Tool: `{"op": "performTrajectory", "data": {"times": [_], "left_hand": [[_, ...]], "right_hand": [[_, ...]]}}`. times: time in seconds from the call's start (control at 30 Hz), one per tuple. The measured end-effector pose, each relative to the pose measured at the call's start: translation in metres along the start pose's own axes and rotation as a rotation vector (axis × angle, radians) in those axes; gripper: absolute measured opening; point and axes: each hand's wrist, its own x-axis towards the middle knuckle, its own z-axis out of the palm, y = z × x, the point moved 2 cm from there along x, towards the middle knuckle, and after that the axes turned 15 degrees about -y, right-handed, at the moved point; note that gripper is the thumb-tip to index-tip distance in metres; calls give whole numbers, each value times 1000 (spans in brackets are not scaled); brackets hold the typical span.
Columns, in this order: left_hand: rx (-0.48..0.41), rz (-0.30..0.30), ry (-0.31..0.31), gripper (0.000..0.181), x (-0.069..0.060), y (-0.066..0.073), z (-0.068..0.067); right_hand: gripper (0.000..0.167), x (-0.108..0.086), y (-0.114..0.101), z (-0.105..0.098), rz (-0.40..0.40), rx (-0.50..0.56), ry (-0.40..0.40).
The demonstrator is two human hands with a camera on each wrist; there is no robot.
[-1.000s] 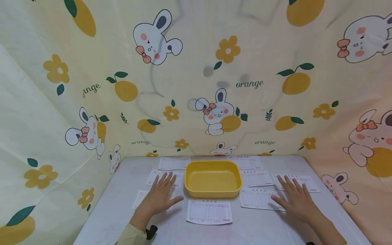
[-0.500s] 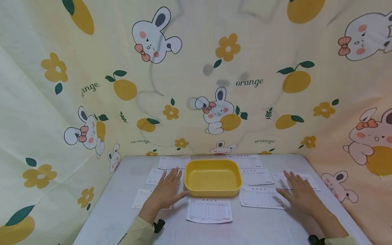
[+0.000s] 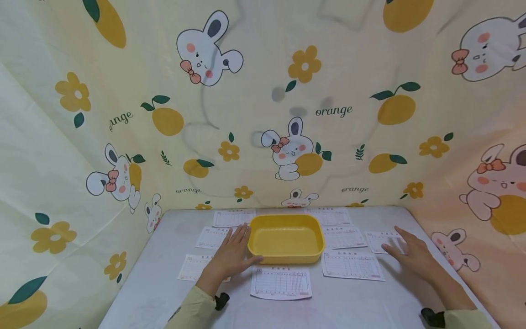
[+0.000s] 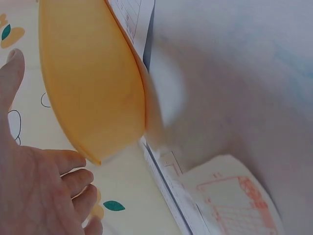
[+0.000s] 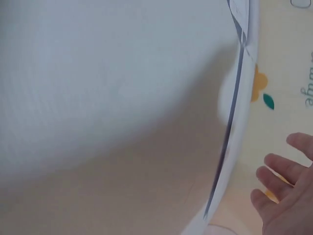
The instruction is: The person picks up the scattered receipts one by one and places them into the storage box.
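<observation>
A yellow plastic basin (image 3: 286, 259) with rounded corners sits on the white table. My left hand (image 3: 230, 257) is at its left end, fingers extended and thumb reaching toward the near left corner. In the left wrist view the fingertips lie close to the basin's rim (image 4: 63, 127); whether they touch it I cannot tell. Over the table's right side, my right hand (image 3: 415, 256) hovers with loosely bent fingers and holds nothing. Below it lies a printed paper slip (image 3: 380, 243), partly covered. The right wrist view shows that hand's spread fingers (image 5: 281, 181) away from any object.
Several printed slips lie around the basin: one in front (image 3: 281, 283), one at near right (image 3: 351, 266), one at near left (image 3: 193, 267) partly under my left hand. A patterned cloth (image 3: 255, 137) with rabbits and oranges hangs behind and at both sides.
My left hand has moved right, up to the basin's left end. My right hand has shifted right and turned, uncovering more of the slips. The basin and slips have stayed in place.
</observation>
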Motion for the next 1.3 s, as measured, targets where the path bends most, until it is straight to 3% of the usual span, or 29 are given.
{"op": "performTrajectory", "data": {"times": [0.5, 0.87, 1.17, 1.3], "left_hand": [[-59, -13, -33, 118, 21, 14, 3], [-74, -87, -44, 123, 32, 18, 4], [-115, -46, -28, 124, 36, 20, 2], [-122, -46, -44, 127, 38, 21, 4]], "right_hand": [[98, -2, 32, -17, 107, 43, 8], [98, 4, 49, -22, 150, 110, 21], [100, 7, 59, -25, 196, 105, 49], [106, 4, 65, -23, 262, 119, 55]]}}
